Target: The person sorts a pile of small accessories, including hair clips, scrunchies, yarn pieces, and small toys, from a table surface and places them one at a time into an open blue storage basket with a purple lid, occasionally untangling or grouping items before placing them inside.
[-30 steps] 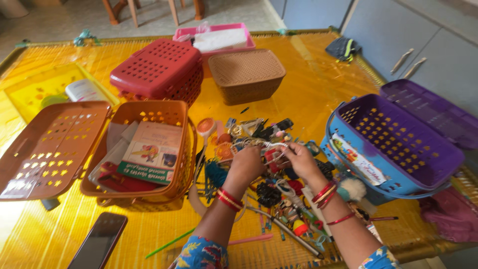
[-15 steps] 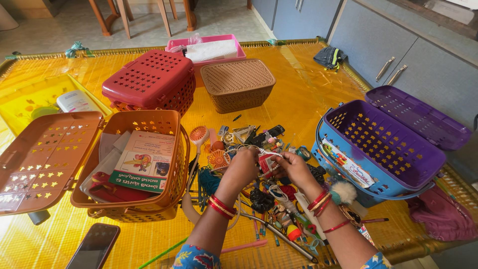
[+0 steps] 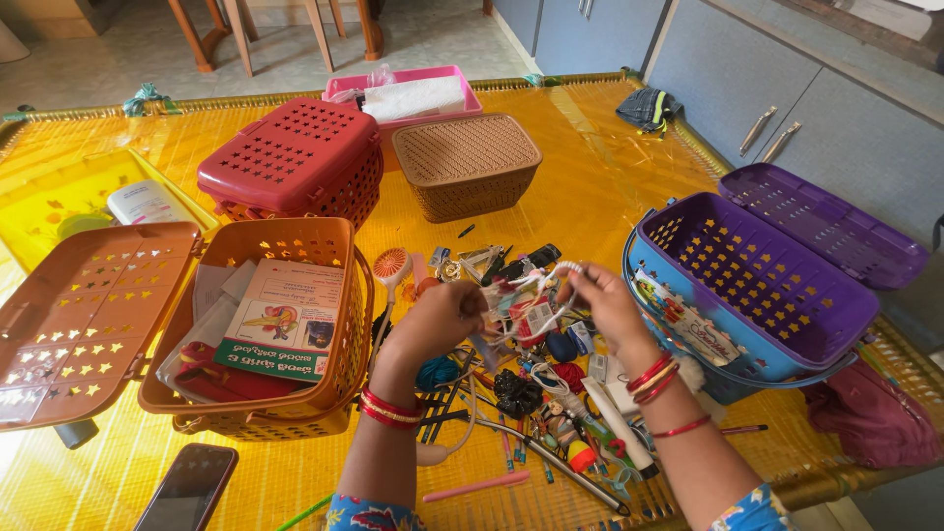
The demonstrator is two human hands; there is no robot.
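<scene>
Lifted both hands up off the pile since the earlier frames, and pulled them a bit further apart too. Left hand (image 3: 442,317) curled shut, pinching one end of a white beaded string (image 3: 539,285); right hand (image 3: 602,300) pinching the other end up near its fingertips. String now stretched between the two, hanging in loops above the clutter instead of lying tangled in it, with a small red and white bit dangling from it. Looked like it got worked loose from the rest, though can't tell if it was fully free.

Below: messy heap of small items (image 3: 531,393) on the yellow mat (image 3: 590,187). Orange basket (image 3: 344,295) open on the left with a booklet (image 3: 285,320) inside, blue and purple basket (image 3: 787,324) open on the right. Red basket (image 3: 295,157) and brown basket (image 3: 467,162) shut further back. Phone (image 3: 187,487) near the bottom edge.
</scene>
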